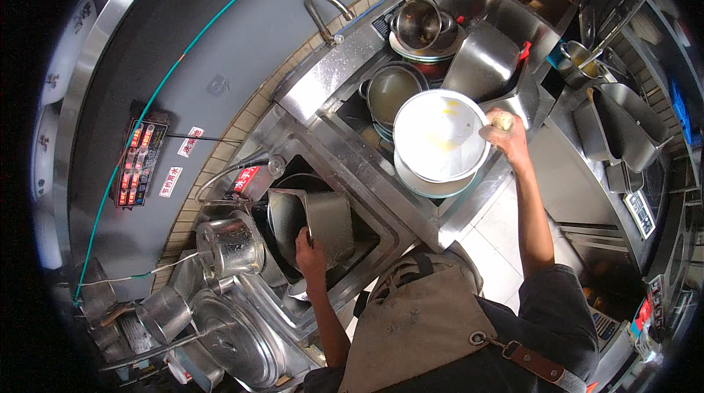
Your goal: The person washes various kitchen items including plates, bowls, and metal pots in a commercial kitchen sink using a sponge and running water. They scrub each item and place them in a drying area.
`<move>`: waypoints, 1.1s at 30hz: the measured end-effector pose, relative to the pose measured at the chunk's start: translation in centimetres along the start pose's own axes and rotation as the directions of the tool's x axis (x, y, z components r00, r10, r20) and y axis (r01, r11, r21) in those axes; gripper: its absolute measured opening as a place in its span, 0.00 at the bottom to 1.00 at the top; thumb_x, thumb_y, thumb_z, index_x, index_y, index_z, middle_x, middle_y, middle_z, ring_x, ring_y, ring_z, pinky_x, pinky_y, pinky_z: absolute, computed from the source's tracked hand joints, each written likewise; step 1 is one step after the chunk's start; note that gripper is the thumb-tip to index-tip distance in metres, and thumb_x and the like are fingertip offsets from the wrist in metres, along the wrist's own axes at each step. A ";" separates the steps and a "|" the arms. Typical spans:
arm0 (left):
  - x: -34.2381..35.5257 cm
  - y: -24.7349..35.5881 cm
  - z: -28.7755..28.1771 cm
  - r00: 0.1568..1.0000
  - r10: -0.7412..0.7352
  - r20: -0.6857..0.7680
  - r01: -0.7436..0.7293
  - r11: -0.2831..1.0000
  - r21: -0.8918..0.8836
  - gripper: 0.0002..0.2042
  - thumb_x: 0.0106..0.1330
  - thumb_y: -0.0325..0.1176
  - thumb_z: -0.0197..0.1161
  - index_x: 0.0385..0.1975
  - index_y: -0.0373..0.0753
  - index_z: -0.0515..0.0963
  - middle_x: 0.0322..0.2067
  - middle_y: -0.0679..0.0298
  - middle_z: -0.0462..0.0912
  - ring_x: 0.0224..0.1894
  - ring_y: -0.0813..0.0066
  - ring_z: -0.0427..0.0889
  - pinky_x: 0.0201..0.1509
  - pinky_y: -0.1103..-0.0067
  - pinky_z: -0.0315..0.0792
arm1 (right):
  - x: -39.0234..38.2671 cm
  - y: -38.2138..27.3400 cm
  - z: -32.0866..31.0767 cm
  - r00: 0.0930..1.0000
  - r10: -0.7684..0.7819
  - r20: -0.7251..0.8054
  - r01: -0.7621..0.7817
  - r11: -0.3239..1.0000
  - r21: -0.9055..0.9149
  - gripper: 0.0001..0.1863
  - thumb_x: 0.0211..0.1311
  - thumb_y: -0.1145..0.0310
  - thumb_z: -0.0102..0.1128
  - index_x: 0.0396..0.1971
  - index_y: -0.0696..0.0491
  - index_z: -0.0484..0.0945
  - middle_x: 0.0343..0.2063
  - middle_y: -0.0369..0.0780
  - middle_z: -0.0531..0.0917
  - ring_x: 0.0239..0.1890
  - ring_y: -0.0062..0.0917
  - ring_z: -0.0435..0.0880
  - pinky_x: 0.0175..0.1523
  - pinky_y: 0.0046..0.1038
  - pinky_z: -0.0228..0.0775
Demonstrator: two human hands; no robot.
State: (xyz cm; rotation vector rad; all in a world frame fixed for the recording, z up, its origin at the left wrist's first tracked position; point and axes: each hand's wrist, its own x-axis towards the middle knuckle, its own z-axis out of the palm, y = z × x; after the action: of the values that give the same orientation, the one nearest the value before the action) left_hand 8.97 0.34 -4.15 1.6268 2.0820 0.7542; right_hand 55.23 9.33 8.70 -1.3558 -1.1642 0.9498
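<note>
R hand (507, 135): fingers clamped on rim of white bowl (433, 136), over R sink (451, 221) nr front edge; prob. light, stiff, slick if wet; hold rim. L hand (310, 257): fingers clamped on edge of steel pan (330, 224), prob. heavier.

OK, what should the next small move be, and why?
I'd probably have the left hand let go of the deep metal pan and steady the white bowl: only the right hand is at the bowl's rim, and yellowish residue shows inside.
</note>
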 end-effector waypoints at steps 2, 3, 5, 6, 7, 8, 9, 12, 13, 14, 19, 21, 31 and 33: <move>-0.1 1.0 -0.5 0.998 0.040 -0.046 -0.039 0.999 0.024 0.17 0.56 0.25 0.52 0.48 0.36 0.69 0.46 0.52 0.72 0.47 0.53 0.72 0.50 0.68 0.66 | -0.1 -1.0 1.0 0.999 -0.024 0.022 0.023 0.999 0.025 0.06 0.39 0.73 0.59 0.20 0.56 0.74 0.17 0.30 0.73 0.19 0.12 0.68 0.24 0.17 0.59; 0.0 1.9 -1.1 0.995 0.061 -0.074 -0.058 0.998 0.036 0.17 0.56 0.25 0.52 0.48 0.35 0.69 0.47 0.52 0.71 0.49 0.54 0.71 0.51 0.68 0.66 | 0.1 -1.5 1.4 0.999 -0.041 0.034 0.040 0.998 0.039 0.06 0.38 0.72 0.59 0.20 0.56 0.74 0.18 0.30 0.73 0.20 0.13 0.69 0.26 0.17 0.59; 0.4 2.8 -1.9 0.995 0.072 -0.072 -0.072 0.997 0.004 0.17 0.56 0.23 0.51 0.48 0.35 0.69 0.47 0.52 0.71 0.49 0.55 0.71 0.51 0.69 0.66 | 0.6 -1.6 2.1 0.997 -0.037 0.071 0.033 0.998 0.055 0.06 0.37 0.73 0.60 0.20 0.57 0.75 0.19 0.31 0.74 0.20 0.13 0.70 0.27 0.16 0.59; 0.5 3.2 -2.3 0.995 0.074 -0.069 -0.075 0.997 -0.010 0.17 0.56 0.22 0.51 0.48 0.34 0.69 0.46 0.52 0.71 0.49 0.55 0.71 0.51 0.69 0.66 | 0.7 -2.0 2.9 0.995 -0.031 0.090 0.024 0.996 0.080 0.06 0.37 0.73 0.60 0.20 0.57 0.75 0.18 0.30 0.74 0.20 0.13 0.70 0.27 0.16 0.59; 0.5 3.6 -2.6 0.994 0.084 -0.072 -0.086 0.996 -0.023 0.17 0.56 0.22 0.51 0.48 0.34 0.69 0.46 0.52 0.71 0.48 0.55 0.71 0.51 0.70 0.66 | 0.9 -2.3 3.5 0.994 -0.025 0.110 0.013 0.994 0.106 0.06 0.36 0.73 0.60 0.20 0.57 0.75 0.18 0.30 0.74 0.20 0.14 0.70 0.26 0.17 0.59; 0.5 4.0 -3.0 0.993 0.093 -0.075 -0.096 0.995 -0.036 0.17 0.56 0.21 0.51 0.47 0.34 0.69 0.46 0.53 0.72 0.48 0.55 0.72 0.51 0.70 0.67 | 1.0 -2.4 4.0 0.991 -0.015 0.131 -0.004 0.990 0.140 0.07 0.36 0.73 0.60 0.20 0.57 0.75 0.18 0.30 0.74 0.20 0.13 0.70 0.25 0.16 0.59; 0.5 4.5 -3.3 0.992 0.102 -0.079 -0.106 0.993 -0.049 0.17 0.56 0.21 0.51 0.47 0.34 0.69 0.45 0.53 0.72 0.47 0.55 0.72 0.51 0.70 0.67 | 1.0 -2.5 4.6 0.991 -0.013 0.135 -0.010 0.986 0.166 0.07 0.36 0.73 0.60 0.20 0.57 0.75 0.18 0.30 0.74 0.20 0.13 0.70 0.25 0.16 0.59; 0.5 6.8 -4.3 0.993 0.083 -0.081 -0.096 0.980 -0.176 0.17 0.56 0.20 0.50 0.47 0.34 0.69 0.43 0.53 0.73 0.44 0.56 0.74 0.49 0.70 0.68 | 1.6 -2.0 6.4 0.985 -0.076 0.153 0.034 0.966 0.257 0.06 0.40 0.74 0.59 0.22 0.58 0.75 0.16 0.32 0.75 0.17 0.13 0.71 0.23 0.16 0.60; 0.6 7.5 -4.5 0.993 0.103 -0.063 -0.113 0.978 -0.177 0.16 0.57 0.21 0.50 0.47 0.34 0.69 0.42 0.53 0.74 0.43 0.55 0.75 0.48 0.70 0.69 | 1.7 -1.9 6.6 0.986 -0.057 0.159 0.016 0.968 0.251 0.06 0.41 0.74 0.59 0.22 0.58 0.75 0.16 0.32 0.75 0.17 0.13 0.71 0.23 0.16 0.60; 0.7 8.2 -4.7 0.991 0.124 -0.045 -0.130 0.975 -0.179 0.16 0.57 0.21 0.50 0.47 0.34 0.69 0.41 0.52 0.74 0.42 0.55 0.75 0.47 0.69 0.69 | 1.9 -1.8 6.8 0.986 -0.038 0.163 -0.003 0.970 0.244 0.06 0.41 0.74 0.59 0.22 0.57 0.75 0.16 0.32 0.75 0.17 0.13 0.71 0.23 0.16 0.60; 0.3 8.0 -3.5 0.971 0.236 0.044 -0.232 0.969 -0.087 0.15 0.60 0.24 0.49 0.48 0.37 0.70 0.42 0.51 0.74 0.41 0.52 0.75 0.43 0.68 0.70 | 3.5 -1.5 7.4 0.993 -0.059 0.102 0.032 0.968 0.247 0.06 0.41 0.73 0.59 0.22 0.57 0.76 0.16 0.31 0.74 0.19 0.13 0.71 0.24 0.15 0.59; -0.1 8.5 -3.4 0.979 0.147 0.138 -0.144 0.989 -0.033 0.15 0.61 0.26 0.49 0.49 0.38 0.70 0.43 0.50 0.74 0.42 0.51 0.75 0.43 0.67 0.70 | 4.4 -1.9 6.7 0.992 -0.072 0.101 0.049 0.976 0.214 0.06 0.41 0.74 0.59 0.23 0.57 0.76 0.16 0.31 0.74 0.19 0.13 0.70 0.25 0.16 0.59; -1.7 6.9 -1.9 0.964 0.239 0.115 -0.229 0.969 -0.091 0.13 0.63 0.29 0.49 0.48 0.37 0.71 0.43 0.49 0.75 0.42 0.51 0.76 0.42 0.68 0.71 | 9.0 -3.9 4.5 0.715 -0.650 0.257 0.659 0.503 -0.560 0.09 0.49 0.68 0.58 0.25 0.56 0.70 0.24 0.46 0.75 0.27 0.40 0.74 0.32 0.35 0.66; -1.8 7.5 -1.9 0.966 0.223 0.133 -0.206 0.969 -0.136 0.13 0.64 0.30 0.49 0.47 0.37 0.71 0.42 0.49 0.75 0.42 0.51 0.76 0.42 0.68 0.71 | 9.3 -4.1 3.9 0.691 -0.661 0.293 0.664 0.421 -0.617 0.09 0.50 0.67 0.58 0.26 0.54 0.69 0.28 0.45 0.77 0.31 0.42 0.75 0.33 0.37 0.67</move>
State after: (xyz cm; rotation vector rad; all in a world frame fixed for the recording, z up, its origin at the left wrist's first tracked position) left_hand 13.92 -0.41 1.99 1.8012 1.7428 0.7867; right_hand 52.84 19.13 12.85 -1.2205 -1.9841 -0.1285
